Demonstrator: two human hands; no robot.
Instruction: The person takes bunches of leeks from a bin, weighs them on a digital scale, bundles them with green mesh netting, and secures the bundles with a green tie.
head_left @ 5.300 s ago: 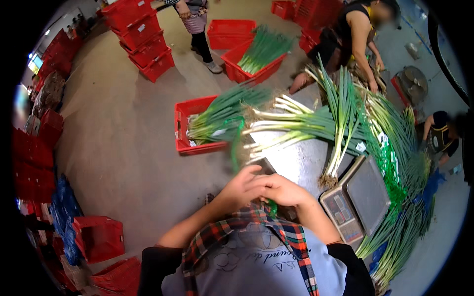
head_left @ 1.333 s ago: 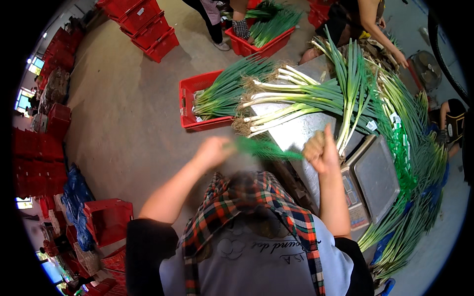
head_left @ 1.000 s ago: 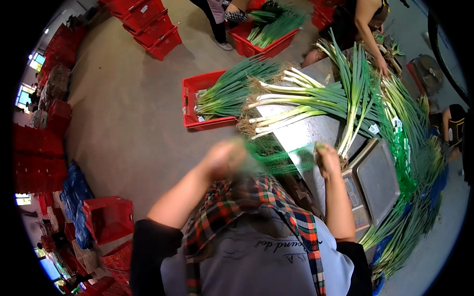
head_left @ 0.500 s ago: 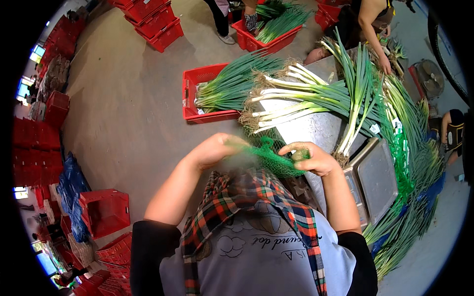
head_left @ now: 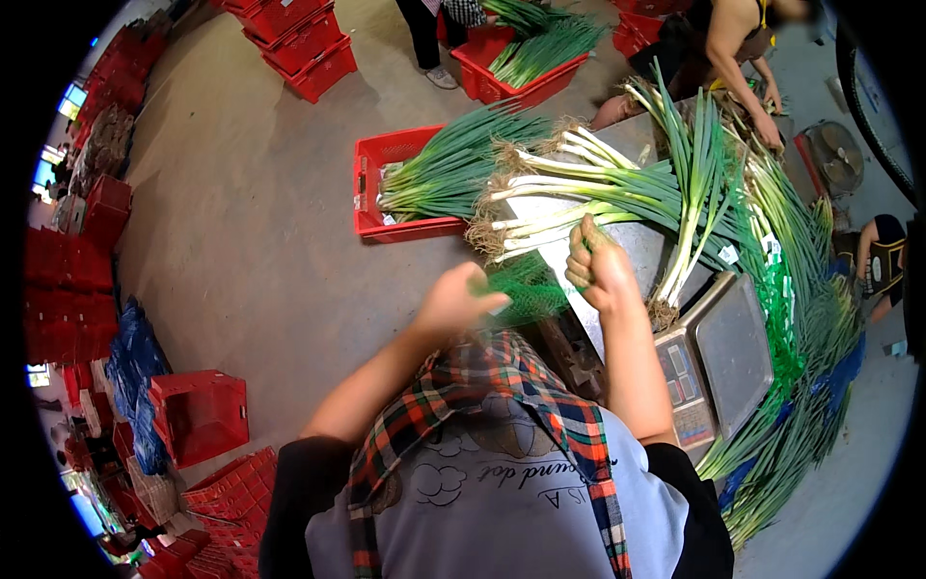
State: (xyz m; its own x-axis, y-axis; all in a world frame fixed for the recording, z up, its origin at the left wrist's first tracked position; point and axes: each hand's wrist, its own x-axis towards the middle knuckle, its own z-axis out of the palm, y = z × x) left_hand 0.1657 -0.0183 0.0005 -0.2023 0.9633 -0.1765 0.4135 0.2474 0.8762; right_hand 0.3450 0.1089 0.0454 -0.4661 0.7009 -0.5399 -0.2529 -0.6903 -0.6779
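A green mesh net (head_left: 531, 289) hangs in front of my waist, stretched between my hands and smeared by motion. My left hand (head_left: 459, 301), partly blurred, is closed on its left end. My right hand (head_left: 598, 268), fingers curled in and thumb up, grips the net's right side near the table edge. Just beyond, spring onions (head_left: 555, 227) with white stems and rooty ends lie across the metal table (head_left: 617, 253). Another bunch (head_left: 687, 227) crosses them, roots toward me. Right of my right forearm sits a weighing scale (head_left: 735, 355) with a flat metal pan.
A red crate (head_left: 395, 145) of spring onions stands beyond the table's left end. More green net (head_left: 779, 318) and a long onion heap (head_left: 810, 386) line the right. Co-workers' arms (head_left: 738, 82) reach in at the back. Red crates (head_left: 198, 420) and blue sheeting (head_left: 140, 386) are at left.
My right hand has risen away from me toward the onion roots and curled closed. My left hand has shifted slightly right and nearer me, and the net has been pulled into a different shape.
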